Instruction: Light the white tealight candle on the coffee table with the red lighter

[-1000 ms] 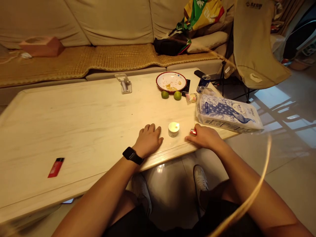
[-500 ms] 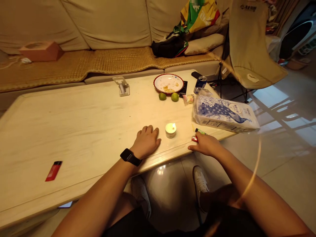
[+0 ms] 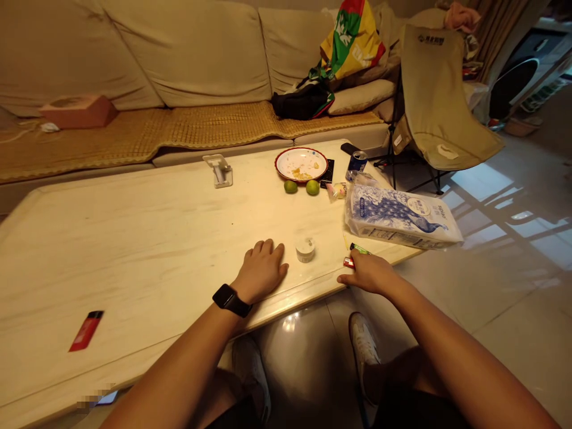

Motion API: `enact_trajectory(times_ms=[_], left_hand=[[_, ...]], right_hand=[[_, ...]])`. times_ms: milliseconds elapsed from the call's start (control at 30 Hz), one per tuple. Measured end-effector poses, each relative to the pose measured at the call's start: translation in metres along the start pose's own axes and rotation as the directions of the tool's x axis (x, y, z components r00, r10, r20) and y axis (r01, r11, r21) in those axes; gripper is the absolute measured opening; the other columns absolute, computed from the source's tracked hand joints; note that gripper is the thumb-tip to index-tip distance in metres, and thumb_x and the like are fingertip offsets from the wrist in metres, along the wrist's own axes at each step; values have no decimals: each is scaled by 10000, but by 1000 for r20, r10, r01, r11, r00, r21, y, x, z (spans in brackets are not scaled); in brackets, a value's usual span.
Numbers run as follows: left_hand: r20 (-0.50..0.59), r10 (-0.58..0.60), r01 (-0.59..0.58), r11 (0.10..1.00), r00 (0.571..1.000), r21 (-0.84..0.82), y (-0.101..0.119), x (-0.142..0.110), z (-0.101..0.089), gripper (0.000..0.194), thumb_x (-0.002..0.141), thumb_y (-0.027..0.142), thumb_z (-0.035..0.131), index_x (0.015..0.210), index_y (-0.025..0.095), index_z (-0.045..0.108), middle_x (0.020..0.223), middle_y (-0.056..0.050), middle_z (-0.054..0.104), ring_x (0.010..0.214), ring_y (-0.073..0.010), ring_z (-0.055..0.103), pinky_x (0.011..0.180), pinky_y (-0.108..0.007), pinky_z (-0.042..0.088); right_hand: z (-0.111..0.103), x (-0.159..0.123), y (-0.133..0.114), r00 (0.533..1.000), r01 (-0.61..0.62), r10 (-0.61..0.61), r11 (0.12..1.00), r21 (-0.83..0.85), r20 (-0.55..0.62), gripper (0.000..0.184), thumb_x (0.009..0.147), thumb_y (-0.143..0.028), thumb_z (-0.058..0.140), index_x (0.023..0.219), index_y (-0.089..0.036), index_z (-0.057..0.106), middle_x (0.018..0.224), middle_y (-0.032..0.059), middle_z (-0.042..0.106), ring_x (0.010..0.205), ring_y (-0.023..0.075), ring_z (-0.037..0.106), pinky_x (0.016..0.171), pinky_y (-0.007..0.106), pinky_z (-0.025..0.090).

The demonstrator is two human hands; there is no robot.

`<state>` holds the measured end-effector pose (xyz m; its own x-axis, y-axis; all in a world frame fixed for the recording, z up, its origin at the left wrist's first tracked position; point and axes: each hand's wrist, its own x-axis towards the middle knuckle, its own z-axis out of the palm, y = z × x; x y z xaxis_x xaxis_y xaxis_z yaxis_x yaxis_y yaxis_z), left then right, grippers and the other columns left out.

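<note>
My left hand [image 3: 263,271] lies on the table with its fingers spread, holding nothing, a black watch [image 3: 231,300] on the wrist. Just right of it stands a small round white candle [image 3: 305,249], and no flame shows on it. At the table's front edge rests my right hand [image 3: 370,273], its thumb stretched out apart from the fingers. By its fingertips are a small red object [image 3: 348,263] and a green object [image 3: 359,248], both partly hidden by the hand. A red lighter with a black top [image 3: 86,331] lies at the left.
A paper-towel pack [image 3: 402,215] overhangs the table's right edge. Behind the candle are two limes [image 3: 313,187], a red-rimmed plate [image 3: 279,169] with food scraps, a blue can [image 3: 357,164] and a white folding stand [image 3: 218,171]. A sofa [image 3: 210,53] and chair [image 3: 442,101] stand beyond.
The candle's flame, lit before, is gone. Both hands keep their places on the table. The whole view has shifted slightly, with things sitting lower in the picture.
</note>
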<state>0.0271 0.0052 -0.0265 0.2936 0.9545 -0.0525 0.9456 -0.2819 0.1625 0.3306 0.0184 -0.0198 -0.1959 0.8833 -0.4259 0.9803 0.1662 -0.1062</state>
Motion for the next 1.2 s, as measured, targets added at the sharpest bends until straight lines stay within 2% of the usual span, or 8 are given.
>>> enact_trajectory(times_ms=[200, 400, 500, 667, 833, 1000, 1133, 1200], left_hand=[[1, -1, 1, 1000, 1000, -26, -3, 1, 0, 376, 920, 385, 521, 1243, 209, 599, 1283, -177, 569, 1211, -347, 490, 998, -511, 411], [-172, -38, -12, 960, 984, -281, -5, -4, -11, 320, 972, 409, 472, 1016, 176, 687, 1113, -138, 677, 1079, -280, 601, 1014, -449, 463], [-216, -42, -90, 819, 975, -567, 9, -17, -22, 325, 955, 462, 550, 1070, 195, 695, 1111, -104, 714, 1040, -251, 645, 982, -412, 502], [-173, 37, -174, 380, 984, -908, 40, -38, -34, 362, 920, 434, 652, 1215, 228, 686, 1201, -88, 704, 1093, -220, 659, 989, -368, 513], [-18, 5, -18, 139, 1000, -990, 51, -44, -38, 369, 885, 479, 687, 1104, 187, 740, 945, -65, 735, 764, -176, 665, 726, -320, 544], [4, -80, 9, 72, 997, -997, 52, -49, -37, 404, 892, 517, 665, 1077, 166, 745, 889, -59, 741, 715, -163, 651, 662, -294, 524], [-36, -188, -65, -149, 981, -987, 51, -47, -38, 357, 938, 513, 604, 1036, 179, 682, 960, -82, 755, 907, -195, 698, 835, -335, 547], [-10, -227, -69, -252, 974, -965, 50, -44, -42, 337, 944, 506, 588, 1031, 184, 636, 852, -52, 728, 823, -184, 702, 806, -344, 557]], right_hand=[[-4, -2, 2, 999, 36, -36, 999, 2, 2, 593, 824, -678, 620, 1154, -186, 585, 1097, 172, 729, 1004, 345, 692, 791, 390, 471], [-16, -20, -16, 962, 240, -192, 933, 267, -193, 185, 989, -315, 414, 1003, -196, 555, 1033, 126, 705, 945, 239, 651, 815, 338, 439], [-13, -32, -42, 930, 367, -266, 712, 599, -254, 151, 977, -356, 478, 998, -223, 546, 934, 43, 681, 877, 201, 633, 788, 317, 462], [-1, -43, -87, 903, 291, -359, 102, 951, -238, 370, 887, -551, 649, 1046, -234, 541, 889, 11, 670, 770, 171, 656, 710, 324, 532], [0, -47, -109, 889, 218, -387, -109, 970, -243, 455, 810, -577, 756, 1053, -232, 586, 794, -12, 672, 747, 170, 688, 715, 338, 574], [6, -49, -120, 891, 170, -413, -76, 983, -186, 469, 823, -632, 719, 967, -196, 625, 854, 27, 689, 756, 169, 696, 695, 324, 576], [16, -54, -124, 884, 195, -451, 116, 974, -124, 414, 915, -603, 611, 918, -189, 629, 883, 47, 702, 759, 160, 678, 682, 300, 542], [19, -57, -123, 863, 222, -498, 228, 948, -83, 329, 946, -523, 596, 925, -198, 638, 895, 35, 704, 757, 150, 669, 705, 293, 524]])
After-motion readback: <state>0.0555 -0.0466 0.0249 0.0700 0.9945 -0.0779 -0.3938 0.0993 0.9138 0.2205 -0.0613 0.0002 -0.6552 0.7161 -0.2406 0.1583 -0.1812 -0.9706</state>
